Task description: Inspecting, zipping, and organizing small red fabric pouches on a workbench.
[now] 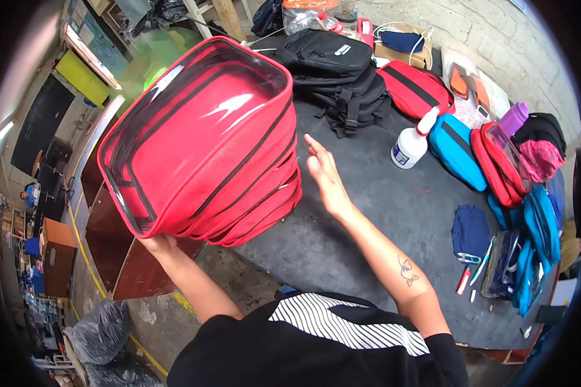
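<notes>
A tall stack of red zippered cases (258, 171) rises at the left, tilted, the top one with a clear plastic window and dark zip lines. Under its near left corner is my left hand (159, 244), its fingers mostly hidden behind the red fabric as it holds the stack. My right hand (327, 180) is just to the right of the stack, fingers stretched out and holding nothing; a small gap shows between it and the red sides. Whether the bottom of the stack rests on the table cannot be made out.
On the dark table (361, 258) stand black backpacks (332, 64), a white bottle (410, 147), and red and blue cases (457, 151). Thread snips (468, 258), a red-handled tool (463, 281) and a dark blue cloth (470, 229) lie at the right. Black bags (100, 332) sit on the floor.
</notes>
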A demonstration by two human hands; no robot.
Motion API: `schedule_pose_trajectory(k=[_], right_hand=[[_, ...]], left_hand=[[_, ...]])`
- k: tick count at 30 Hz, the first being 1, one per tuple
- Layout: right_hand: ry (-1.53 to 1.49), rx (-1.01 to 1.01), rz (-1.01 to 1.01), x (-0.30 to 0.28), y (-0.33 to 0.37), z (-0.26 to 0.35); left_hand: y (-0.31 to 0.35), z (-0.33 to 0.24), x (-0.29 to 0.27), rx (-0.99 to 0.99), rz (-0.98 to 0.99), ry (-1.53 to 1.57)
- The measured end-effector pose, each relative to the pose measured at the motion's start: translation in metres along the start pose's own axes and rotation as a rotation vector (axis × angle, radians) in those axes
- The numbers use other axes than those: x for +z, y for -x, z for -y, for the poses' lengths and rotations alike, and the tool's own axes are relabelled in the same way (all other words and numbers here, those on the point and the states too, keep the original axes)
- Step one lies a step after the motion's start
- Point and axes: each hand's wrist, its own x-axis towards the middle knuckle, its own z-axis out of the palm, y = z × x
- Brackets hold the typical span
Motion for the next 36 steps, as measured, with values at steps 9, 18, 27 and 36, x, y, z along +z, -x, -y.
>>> schedule_pose_trajectory(k=[9,18,27,36], right_hand=[[-0.491,0.209,0.272,0.033,-0.008,-0.047],[-0.160,0.236,0.390,0.066,0.025,-0.030],[-0.078,0.191,0.413,0.105,0.026,-0.027],[-0.045,0.185,0.468,0.145,0.022,-0.014]], left_hand=[[0.033,0.059,-0.075,-0.672,0.292,0.225],[0.032,0.031,-0.125,-0.609,-0.076,0.055],[0.052,0.082,-0.230,-0.465,-0.192,0.152],[0.079,0.097,-0.302,-0.627,-0.007,0.419]])
